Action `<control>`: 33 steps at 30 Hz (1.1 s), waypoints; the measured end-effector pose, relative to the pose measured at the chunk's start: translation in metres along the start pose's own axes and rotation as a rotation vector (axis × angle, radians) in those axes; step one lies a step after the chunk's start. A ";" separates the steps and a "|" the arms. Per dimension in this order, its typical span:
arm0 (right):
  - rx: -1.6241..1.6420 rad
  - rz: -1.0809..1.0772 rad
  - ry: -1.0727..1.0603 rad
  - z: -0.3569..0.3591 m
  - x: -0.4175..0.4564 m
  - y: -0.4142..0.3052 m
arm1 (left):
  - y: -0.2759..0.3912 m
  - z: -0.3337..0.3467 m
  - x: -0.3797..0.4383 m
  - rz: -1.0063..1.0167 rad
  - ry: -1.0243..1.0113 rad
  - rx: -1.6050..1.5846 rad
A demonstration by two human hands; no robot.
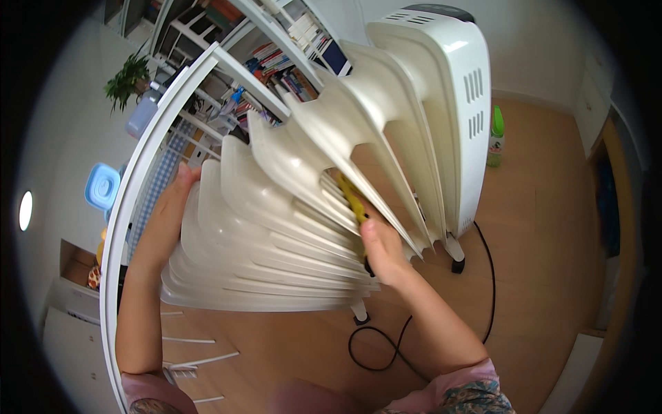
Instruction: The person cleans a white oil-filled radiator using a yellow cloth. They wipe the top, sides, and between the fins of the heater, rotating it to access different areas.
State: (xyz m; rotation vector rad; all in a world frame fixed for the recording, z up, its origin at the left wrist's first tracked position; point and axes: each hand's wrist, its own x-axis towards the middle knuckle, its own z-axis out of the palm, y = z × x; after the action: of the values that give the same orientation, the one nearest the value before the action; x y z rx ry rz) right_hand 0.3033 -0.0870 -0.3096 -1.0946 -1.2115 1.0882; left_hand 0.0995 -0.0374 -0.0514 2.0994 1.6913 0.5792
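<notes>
A white oil-filled radiator heater [305, 150] with many curved fins stands before me on the floor. My right hand [382, 248] grips a yellow cloth [353, 199], part of it pushed in between two fins near the radiator's middle. Something dark shows under the fingers of this hand; I cannot tell what it is. My left hand [187, 178] rests against the outer edge of the fins on the left, its fingers mostly hidden behind them.
A black power cord [373, 369] loops over the wooden floor. A spray bottle with a green top [496, 135] stands beyond the radiator. Shelves hold books [297, 83]. A white curved frame edge [113, 227] runs along the left, near a potted plant [128, 78].
</notes>
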 end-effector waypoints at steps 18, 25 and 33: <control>-0.050 0.457 0.265 -0.008 -0.046 0.203 | -0.018 0.003 0.008 0.140 -0.052 -0.163; -0.220 0.414 0.261 -0.002 -0.082 0.235 | -0.008 -0.001 -0.004 0.049 -0.073 -0.211; 0.330 0.747 0.278 0.046 -0.067 0.249 | 0.015 -0.010 -0.027 -0.088 0.002 -0.252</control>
State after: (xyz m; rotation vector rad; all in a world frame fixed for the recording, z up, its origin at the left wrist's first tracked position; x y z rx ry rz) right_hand 0.2451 -0.1149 -0.5635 -1.4144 -0.3649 1.5595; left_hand 0.1009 -0.0666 -0.0372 1.8396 1.6100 0.7259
